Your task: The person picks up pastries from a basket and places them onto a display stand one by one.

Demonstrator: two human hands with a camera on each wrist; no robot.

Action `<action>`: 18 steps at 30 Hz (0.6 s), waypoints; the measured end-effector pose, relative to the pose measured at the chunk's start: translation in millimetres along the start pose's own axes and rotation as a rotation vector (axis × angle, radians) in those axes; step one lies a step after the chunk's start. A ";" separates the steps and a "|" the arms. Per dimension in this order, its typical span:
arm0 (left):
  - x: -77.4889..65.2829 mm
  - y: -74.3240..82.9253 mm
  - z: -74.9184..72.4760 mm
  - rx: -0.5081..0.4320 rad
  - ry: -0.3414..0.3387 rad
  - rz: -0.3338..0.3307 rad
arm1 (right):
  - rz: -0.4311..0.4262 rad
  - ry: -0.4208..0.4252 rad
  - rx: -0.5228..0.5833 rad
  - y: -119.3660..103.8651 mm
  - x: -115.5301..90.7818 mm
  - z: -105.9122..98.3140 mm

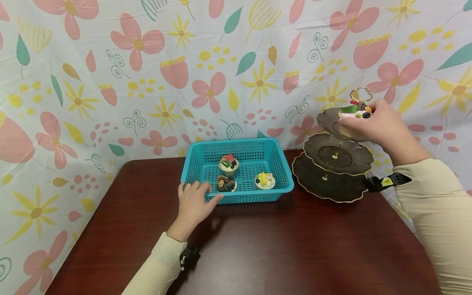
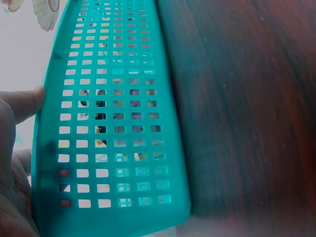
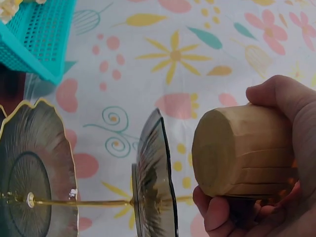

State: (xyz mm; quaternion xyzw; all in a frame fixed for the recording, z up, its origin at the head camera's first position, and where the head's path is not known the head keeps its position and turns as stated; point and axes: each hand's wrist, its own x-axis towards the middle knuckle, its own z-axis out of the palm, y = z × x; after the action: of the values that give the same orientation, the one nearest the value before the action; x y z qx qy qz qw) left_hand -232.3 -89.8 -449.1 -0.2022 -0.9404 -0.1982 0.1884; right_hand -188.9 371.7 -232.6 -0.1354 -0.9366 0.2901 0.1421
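My right hand (image 1: 374, 125) holds a fruit-topped cupcake (image 1: 355, 112) above the top plate (image 1: 328, 121) of a three-tier stand. In the right wrist view, the cupcake's tan cup (image 3: 247, 153) is tilted on its side beside the plate's edge, and a gap shows between them. At the front left corner of a turquoise basket (image 1: 236, 198), my left hand (image 1: 194, 205) rests on the rim, fingers loosely bent. The left wrist view shows its thumb touching the rim. Inside the basket are a strawberry-topped tart (image 1: 228, 164), a chocolate-topped cupcake (image 1: 226, 184) and a yellow-fruit cupcake (image 1: 264, 180).
Below the top plate, the stand has a middle plate (image 1: 354, 157) and a larger bottom plate (image 1: 313, 180), all gold-edged. A gold ring handle (image 1: 361, 95) rises at its top. The basket and stand are on a dark red-brown table (image 1: 258, 246) before a flowered cloth (image 1: 236, 61).
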 end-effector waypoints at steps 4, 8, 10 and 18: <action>-0.4 -0.2 0.0 -0.004 -0.002 -0.003 | 0.003 0.016 -0.024 4.7 1.2 -2.5; -0.8 -0.6 0.9 -0.005 -0.005 -0.002 | 0.006 0.032 -0.060 7.0 2.2 -3.8; -0.7 -1.1 1.5 -0.002 -0.005 -0.002 | 0.014 0.032 -0.081 7.4 2.2 -4.3; -0.4 -1.2 2.3 0.001 0.008 0.004 | 0.050 0.059 -0.102 9.2 2.1 -0.9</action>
State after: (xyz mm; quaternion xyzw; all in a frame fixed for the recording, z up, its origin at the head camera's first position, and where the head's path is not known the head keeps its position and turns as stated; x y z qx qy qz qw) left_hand -233.1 -89.9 -451.6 -0.2032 -0.9393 -0.1983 0.1928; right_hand -188.9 380.2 -236.8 -0.1743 -0.9419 0.2415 0.1553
